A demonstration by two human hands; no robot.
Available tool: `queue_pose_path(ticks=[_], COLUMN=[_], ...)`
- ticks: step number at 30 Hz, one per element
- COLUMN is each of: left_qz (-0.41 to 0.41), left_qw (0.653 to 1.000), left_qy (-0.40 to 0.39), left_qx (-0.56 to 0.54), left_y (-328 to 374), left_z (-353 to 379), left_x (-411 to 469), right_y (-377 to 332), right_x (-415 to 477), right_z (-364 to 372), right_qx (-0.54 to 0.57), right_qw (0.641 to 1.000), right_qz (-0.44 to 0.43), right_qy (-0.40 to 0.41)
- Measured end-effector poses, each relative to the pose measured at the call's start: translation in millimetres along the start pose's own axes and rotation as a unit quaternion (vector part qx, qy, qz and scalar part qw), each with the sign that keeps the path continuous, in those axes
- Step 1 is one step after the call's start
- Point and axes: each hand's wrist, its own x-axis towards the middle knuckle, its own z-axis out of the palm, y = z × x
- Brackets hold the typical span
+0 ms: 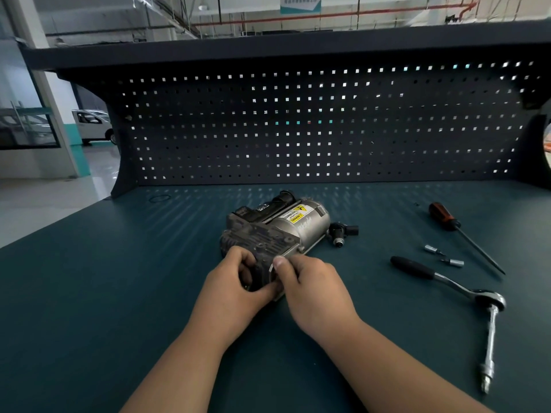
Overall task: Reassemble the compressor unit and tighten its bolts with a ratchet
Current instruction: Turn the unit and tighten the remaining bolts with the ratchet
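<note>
The grey compressor unit (280,231) lies on the teal workbench (119,278), its silver motor cylinder with a yellow warning label pointing away to the right. My left hand (238,281) and my right hand (310,281) both curl their fingers round the unit's near end, where a dark round part (262,278) sits between them, mostly hidden. A ratchet (465,290) with a long extension bar lies to the right, untouched. Two small silver sockets (444,256) lie just beyond its black handle.
A screwdriver (465,236) with an orange and black handle lies at the far right. A small black fitting (343,232) rests beside the motor cylinder. A thin black ring (159,198) lies at the back left. A dark pegboard (298,126) walls off the bench's rear.
</note>
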Motion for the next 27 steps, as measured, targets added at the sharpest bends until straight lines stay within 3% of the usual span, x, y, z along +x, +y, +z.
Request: queue_pose_path(ticks=[20, 27], left_qz=[-0.005, -0.007], left_qw=[1.000, 1.000], left_qy=[0.008, 0.009], left_qx=[-0.004, -0.004], left_y=[0.7, 1.3], left_z=[1.8, 3.1], left_x=[0.0, -0.5], right_y=[3.5, 2.4], right_x=[-1.3, -0.2], right_z=[-4.1, -2.8], right_qx=[-0.009, 0.022], right_qw=[0.999, 1.000], right_qz=[-0.040, -0.018], right_qy=[-0.006, -0.006])
